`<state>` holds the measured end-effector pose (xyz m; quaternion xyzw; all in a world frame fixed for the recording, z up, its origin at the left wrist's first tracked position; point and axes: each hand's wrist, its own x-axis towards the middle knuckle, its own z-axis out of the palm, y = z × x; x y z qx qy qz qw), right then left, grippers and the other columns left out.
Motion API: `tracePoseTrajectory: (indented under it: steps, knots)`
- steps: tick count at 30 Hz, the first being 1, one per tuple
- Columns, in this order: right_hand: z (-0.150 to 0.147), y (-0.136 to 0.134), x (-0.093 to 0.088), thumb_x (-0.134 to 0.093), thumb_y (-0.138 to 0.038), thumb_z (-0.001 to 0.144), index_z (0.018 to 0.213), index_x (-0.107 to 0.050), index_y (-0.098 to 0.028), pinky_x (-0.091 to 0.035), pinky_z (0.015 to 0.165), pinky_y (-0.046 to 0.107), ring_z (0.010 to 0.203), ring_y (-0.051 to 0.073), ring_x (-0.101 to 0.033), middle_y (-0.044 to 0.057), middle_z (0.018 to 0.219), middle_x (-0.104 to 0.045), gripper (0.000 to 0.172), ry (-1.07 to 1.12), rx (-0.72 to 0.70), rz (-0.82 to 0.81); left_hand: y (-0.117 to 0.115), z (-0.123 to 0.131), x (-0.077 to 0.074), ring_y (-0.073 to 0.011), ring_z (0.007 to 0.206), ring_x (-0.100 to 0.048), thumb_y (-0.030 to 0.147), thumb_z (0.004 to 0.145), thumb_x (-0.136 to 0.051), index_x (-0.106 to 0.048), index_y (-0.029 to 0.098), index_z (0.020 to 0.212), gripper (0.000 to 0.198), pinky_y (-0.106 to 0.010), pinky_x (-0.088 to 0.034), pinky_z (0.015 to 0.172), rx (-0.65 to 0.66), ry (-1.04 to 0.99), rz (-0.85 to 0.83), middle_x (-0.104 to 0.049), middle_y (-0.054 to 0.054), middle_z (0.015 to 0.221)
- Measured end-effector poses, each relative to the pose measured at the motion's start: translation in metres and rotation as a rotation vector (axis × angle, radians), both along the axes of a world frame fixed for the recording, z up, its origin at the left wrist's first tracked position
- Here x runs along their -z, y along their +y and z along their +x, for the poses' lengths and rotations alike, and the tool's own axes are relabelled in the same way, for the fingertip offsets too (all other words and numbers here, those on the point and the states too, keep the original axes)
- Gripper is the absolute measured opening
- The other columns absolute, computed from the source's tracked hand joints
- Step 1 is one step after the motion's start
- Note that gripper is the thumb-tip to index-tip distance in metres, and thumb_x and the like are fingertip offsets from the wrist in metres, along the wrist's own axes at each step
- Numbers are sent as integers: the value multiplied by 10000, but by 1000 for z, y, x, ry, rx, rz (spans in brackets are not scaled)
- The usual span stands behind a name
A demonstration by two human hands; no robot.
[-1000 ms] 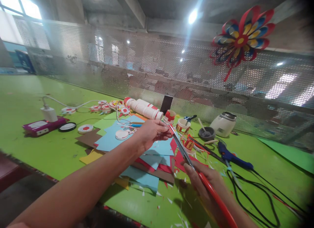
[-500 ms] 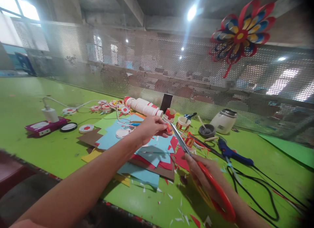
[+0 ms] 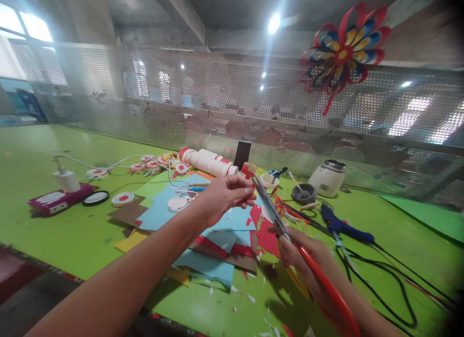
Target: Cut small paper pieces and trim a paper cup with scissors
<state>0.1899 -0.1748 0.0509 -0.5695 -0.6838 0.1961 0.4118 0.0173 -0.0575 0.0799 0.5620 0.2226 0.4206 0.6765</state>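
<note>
My left hand [image 3: 230, 197] is closed in a pinch over the paper stack, with a small red paper piece [image 3: 253, 186] at its fingertips, mostly hidden. My right hand [image 3: 306, 257] is wrapped round the red-and-yellow handles of a pair of scissors [image 3: 270, 206]. The blades point up and away, their tips close beside the left fingertips. Whether the blades touch the red piece I cannot tell. Beneath both hands lie light blue sheets [image 3: 155, 213], with red, brown and yellow paper [image 3: 132, 240] under them and small cut scraps around.
A blue glue gun [image 3: 344, 226] with a black cable lies at right, near a grey bowl [image 3: 303, 194] and a white jar [image 3: 328, 177]. White paper rolls [image 3: 210, 162] and a phone [image 3: 242, 154] stand behind. A purple power strip [image 3: 60, 200] is at left on the green table [image 3: 21, 182].
The view has tilted and shifted slightly. The red piece, plainer before, is now mostly covered by my left fingers. Both hands stay close together, the scissors still held.
</note>
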Motion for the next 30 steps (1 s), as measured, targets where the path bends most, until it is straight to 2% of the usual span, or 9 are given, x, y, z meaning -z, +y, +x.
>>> tracePoseTrajectory:
  steps: [6, 10, 13, 16, 21, 26, 30]
  knots:
    - [2, -2, -1, -407, -493, 886, 979, -670, -165, -405, 549, 289, 526, 174, -510, -12, 556, -519, 430, -34, -23, 9, -2, 1, 0, -109, 633, -601, 131, 705, -679, -624, 97, 801, 116, -244, -419, 603, -28, -1, 8, -647, -48, 687]
    - [9, 0, -4, -358, -520, 897, 933, -644, -200, -448, 587, 320, 562, 199, -558, 24, 624, -585, 431, -53, 17, -43, -6, 1, -3, -109, 647, -605, 120, 699, -682, -645, 90, 832, 141, -252, -439, 631, -7, 11, 20, -654, -50, 706]
    - [14, 2, -7, -451, -520, 860, 855, -628, -205, -449, 657, 334, 650, 216, -567, 37, 681, -595, 360, -40, 90, -7, -10, 3, -3, -114, 667, -616, 118, 688, -690, -646, 98, 860, 179, -254, -450, 641, 20, 26, 28, -655, -40, 731]
    - [18, 2, -9, -536, -479, 828, 944, -634, -173, -440, 708, 343, 705, 219, -568, 40, 721, -603, 341, 6, 159, 39, -14, 7, 2, -123, 672, -628, 113, 676, -694, -619, 113, 868, 206, -249, -453, 622, 78, 36, 44, -650, -28, 723]
    - [19, 0, -11, -587, -345, 828, 1105, -605, -162, -472, 724, 307, 780, 194, -604, 43, 834, -663, 333, 169, 126, 134, -24, 15, 10, -112, 630, -620, 73, 671, -671, -543, 123, 781, 175, -232, -439, 594, 182, 128, 40, -607, 1, 669]
    - [20, -1, -7, -619, -301, 808, 1126, -605, -172, -474, 699, 304, 730, 165, -587, 28, 834, -645, 344, 190, 93, 125, -32, 21, 14, -115, 651, -606, 74, 667, -654, -520, 132, 762, 175, -261, -449, 647, 246, 217, 90, -583, 9, 668]
    - [17, -2, -4, -613, -219, 796, 1134, -610, -176, -463, 598, 258, 643, 130, -545, 0, 772, -617, 340, 175, 70, 101, -36, 24, 13, -116, 646, -589, 70, 653, -624, -533, 129, 771, 161, -269, -456, 644, 267, 259, 131, -578, 2, 676]
